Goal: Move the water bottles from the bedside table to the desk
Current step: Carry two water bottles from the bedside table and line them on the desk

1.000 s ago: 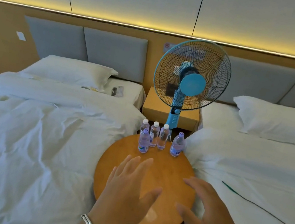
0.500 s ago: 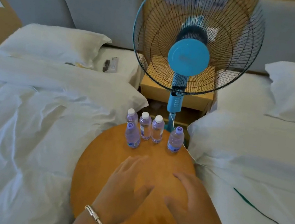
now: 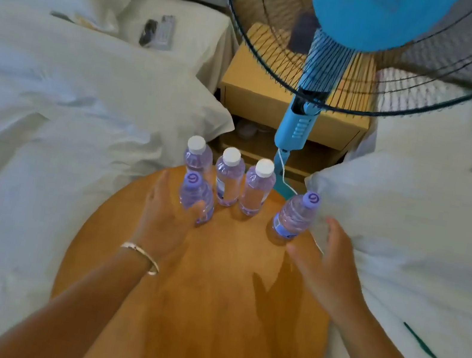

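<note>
Since the earlier frames, both hands have advanced from the middle of the round table (image 3: 204, 315) to the bottles at its far edge, and we have leaned in under the fan (image 3: 376, 17).

Head view: five water bottles stand upright, long axes vertical, caps up. Three white-capped bottles (image 3: 230, 178) form a row along the far edge. A purple-capped bottle (image 3: 195, 194) stands in front of the leftmost; its cap bears a pale swirl mark. We see the left hand (image 3: 166, 217) curled about its lower body, thumb on the near side. A second purple-capped bottle (image 3: 295, 217), same mark on its cap, stands near the far right edge; its label text is too small to read. The right hand (image 3: 328, 264) is spread just beside it, fingers apart, not touching. White bedding (image 3: 45, 145) flanks the table on both sides.
</note>
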